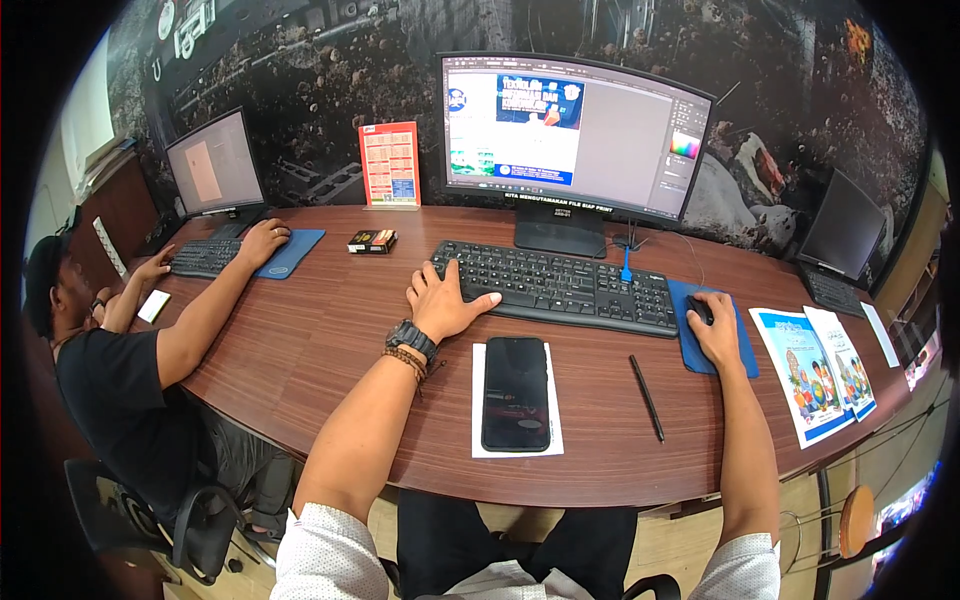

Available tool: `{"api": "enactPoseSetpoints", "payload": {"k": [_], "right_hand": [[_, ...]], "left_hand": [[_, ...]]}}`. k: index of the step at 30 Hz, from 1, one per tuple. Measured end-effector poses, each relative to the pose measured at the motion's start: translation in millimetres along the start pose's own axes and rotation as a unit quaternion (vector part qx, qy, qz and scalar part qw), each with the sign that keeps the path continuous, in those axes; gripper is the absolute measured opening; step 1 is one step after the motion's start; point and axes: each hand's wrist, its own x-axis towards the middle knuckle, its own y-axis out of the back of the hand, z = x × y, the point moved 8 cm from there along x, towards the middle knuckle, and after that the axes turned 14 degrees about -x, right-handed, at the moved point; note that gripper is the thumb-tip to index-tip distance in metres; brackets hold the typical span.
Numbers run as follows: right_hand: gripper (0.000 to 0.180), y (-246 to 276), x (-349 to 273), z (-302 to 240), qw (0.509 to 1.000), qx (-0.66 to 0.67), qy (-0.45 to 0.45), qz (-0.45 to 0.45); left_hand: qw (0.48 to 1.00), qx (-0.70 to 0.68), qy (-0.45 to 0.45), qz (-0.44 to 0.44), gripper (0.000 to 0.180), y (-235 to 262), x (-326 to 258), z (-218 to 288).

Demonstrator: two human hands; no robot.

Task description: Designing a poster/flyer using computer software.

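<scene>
My left hand (445, 303) rests with fingers spread at the left end of a black keyboard (560, 290). Its thumb reaches along the keyboard's front edge, and a dark watch (412, 340) and bracelets circle the wrist. Over a blue mouse pad (747, 348), my right hand (718, 338) is curled around a black computer mouse (702, 310). Behind the keyboard stands a wide curved monitor (625, 130), showing a page layout with a blue header. Between my forearms a dark smartphone (516, 395) lies on white paper (480, 440). A thin black pen (646, 398) lies to its right.
Printed booklets (800, 375) lie at the right, near another monitor (845, 225). A small box (372, 241) and a red sign stand (390, 165) are at the left. Farther left, a person (115, 390) works at a second keyboard (205, 258) and monitor (215, 165).
</scene>
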Motion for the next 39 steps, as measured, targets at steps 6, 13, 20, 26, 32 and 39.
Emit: {"api": "enactPoseSetpoints", "payload": {"k": [6, 13, 20, 26, 32, 39], "right_hand": [[0.036, 0.1, -0.8, -1.6, 1.000, -0.002, -0.002, 0.000], [0.037, 1.9, -0.6, -2.2, 1.000, -0.002, 0.000, 0.005], [0.036, 0.4, -0.8, 0.3, 1.000, -0.001, 0.001, 0.013], [0.035, 2.1, -1.0, 5.4, 0.999, -0.013, -0.030, 0.028], [0.035, 0.5, -0.6, 6.8, 0.999, -0.020, -0.034, 0.024], [0.035, 0.5, -0.6, 8.8, 0.999, -0.020, -0.034, 0.027]], "left_hand": [[1.000, -0.001, -0.010, 0.019, 0.106, 2.1, -1.6, 1.1], [0.990, -0.009, -0.114, 0.085, 0.086, 11.8, -4.7, 23.2], [0.992, -0.011, -0.106, 0.067, 0.072, 11.7, -2.9, 23.7], [0.990, 0.000, -0.109, 0.088, 0.078, 9.3, -6.1, 22.8], [0.991, -0.002, -0.099, 0.091, 0.080, 5.6, -5.3, 16.8], [0.988, -0.021, -0.133, 0.075, 0.061, 4.0, -5.9, 25.4]]}}
